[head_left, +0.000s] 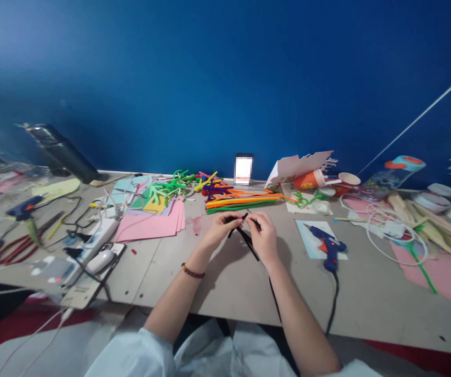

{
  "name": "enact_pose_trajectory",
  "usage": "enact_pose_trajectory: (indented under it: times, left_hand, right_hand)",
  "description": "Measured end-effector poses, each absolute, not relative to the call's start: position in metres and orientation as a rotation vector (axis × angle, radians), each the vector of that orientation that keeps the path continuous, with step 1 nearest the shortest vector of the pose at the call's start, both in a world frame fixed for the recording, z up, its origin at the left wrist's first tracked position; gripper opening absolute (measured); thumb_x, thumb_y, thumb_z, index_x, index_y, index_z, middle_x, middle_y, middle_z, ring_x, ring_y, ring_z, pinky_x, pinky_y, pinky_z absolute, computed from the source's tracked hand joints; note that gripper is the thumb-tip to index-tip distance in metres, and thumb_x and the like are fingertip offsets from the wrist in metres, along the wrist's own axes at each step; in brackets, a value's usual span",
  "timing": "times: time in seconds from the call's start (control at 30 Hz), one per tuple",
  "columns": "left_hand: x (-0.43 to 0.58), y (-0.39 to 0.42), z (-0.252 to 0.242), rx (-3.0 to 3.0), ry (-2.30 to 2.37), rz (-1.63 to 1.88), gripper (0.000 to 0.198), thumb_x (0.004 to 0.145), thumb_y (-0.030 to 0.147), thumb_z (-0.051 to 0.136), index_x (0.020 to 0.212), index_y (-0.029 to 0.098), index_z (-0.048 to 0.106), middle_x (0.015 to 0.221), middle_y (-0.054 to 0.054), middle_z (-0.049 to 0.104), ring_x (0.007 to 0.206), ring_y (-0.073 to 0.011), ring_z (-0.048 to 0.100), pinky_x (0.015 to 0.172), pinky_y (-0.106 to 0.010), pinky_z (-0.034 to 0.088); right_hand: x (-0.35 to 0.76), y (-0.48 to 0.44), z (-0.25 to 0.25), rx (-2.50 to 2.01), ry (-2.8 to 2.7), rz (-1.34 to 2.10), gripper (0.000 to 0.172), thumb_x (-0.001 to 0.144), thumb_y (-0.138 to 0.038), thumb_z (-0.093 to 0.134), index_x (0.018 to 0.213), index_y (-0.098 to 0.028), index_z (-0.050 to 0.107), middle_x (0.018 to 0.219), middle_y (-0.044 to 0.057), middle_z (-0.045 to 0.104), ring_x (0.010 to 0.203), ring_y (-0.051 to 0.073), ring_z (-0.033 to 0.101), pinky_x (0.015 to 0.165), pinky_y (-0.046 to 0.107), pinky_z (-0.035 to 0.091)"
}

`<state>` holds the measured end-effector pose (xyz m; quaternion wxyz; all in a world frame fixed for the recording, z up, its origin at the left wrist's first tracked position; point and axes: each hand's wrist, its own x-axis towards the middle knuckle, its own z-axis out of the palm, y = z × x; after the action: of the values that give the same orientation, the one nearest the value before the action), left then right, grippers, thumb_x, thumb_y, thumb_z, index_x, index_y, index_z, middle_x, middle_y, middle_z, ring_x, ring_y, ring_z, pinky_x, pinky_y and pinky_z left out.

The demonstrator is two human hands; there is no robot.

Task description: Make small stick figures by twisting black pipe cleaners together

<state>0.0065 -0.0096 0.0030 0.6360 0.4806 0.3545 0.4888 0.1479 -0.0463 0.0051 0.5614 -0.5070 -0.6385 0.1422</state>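
Both hands (held close together) pinch thin black strips between thumb and fingers.

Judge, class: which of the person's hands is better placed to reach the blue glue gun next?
Likely the right hand: the glue gun lies to its right, and the left hand is farther away. Both hold black strips, though.

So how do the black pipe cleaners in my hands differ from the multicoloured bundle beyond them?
The black pipe cleaners are held in your left hand and right hand; the multicoloured bundle lies on the table. The black ones point different ways; the bundle's strands run nearly parallel. Both look slender.
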Motion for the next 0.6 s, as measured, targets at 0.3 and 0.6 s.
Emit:
enact_pose_trajectory:
  times: [0.3, 0.6]
  left_hand:
    - [0.0063, -0.0102, 0.0073, 1.158, 0.835, 1.154, 0.02, 0.064, 0.027, 0.076, 0.076, 0.014, 0.067, 0.068, 0.0, 0.063, 0.061, -0.0096, 0.057, 0.06, -0.021, 0.043]
    - [0.0075, -0.0125, 0.0109, 1.177, 0.867, 1.155, 0.021, 0.063, 0.028, 0.076, 0.075, 0.014, 0.066, 0.066, 0.0, 0.062, 0.06, -0.01, 0.056, 0.06, -0.022, 0.043]
  right_hand:
    - [0.1469, -0.0457, 0.0022, -1.249, -1.491, 0.324, 0.011, 0.085, -0.028, 0.057, 0.081, -0.02, 0.065, 0.079, 0.004, 0.064, 0.073, 0.017, 0.06, 0.064, 0.027, 0.046]
    - [0.1459, -0.0462, 0.0016, -1.27, -1.621, 0.189, 0.015, 0.088, -0.02, 0.049, 0.08, -0.019, 0.062, 0.078, 0.004, 0.062, 0.075, 0.017, 0.055, 0.069, 0.028, 0.044]
